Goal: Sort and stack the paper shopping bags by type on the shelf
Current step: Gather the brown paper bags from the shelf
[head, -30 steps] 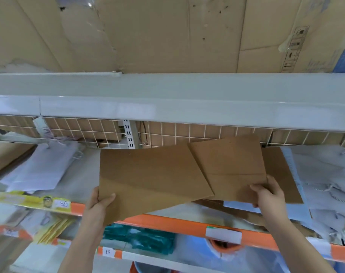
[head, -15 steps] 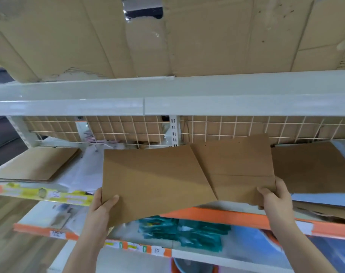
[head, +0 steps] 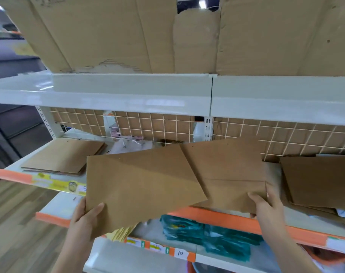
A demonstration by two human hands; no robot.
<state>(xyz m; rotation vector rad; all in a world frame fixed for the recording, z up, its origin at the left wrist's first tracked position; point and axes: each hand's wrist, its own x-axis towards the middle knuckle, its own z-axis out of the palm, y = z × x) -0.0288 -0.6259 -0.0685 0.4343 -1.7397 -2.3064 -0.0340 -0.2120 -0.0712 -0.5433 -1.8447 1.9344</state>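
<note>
I see a white shelf with orange edging and a wire-grid back; a brown stack lies at left. At centre frame, my left hand pinches one flat brown bag, my right hand grips another, possibly several.

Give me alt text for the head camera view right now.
Two hands hold flat brown paper bags up in front of a shelf: the left hand grips one bag, the right hand another. Brown bag stacks lie on the shelf at left and right.
</note>
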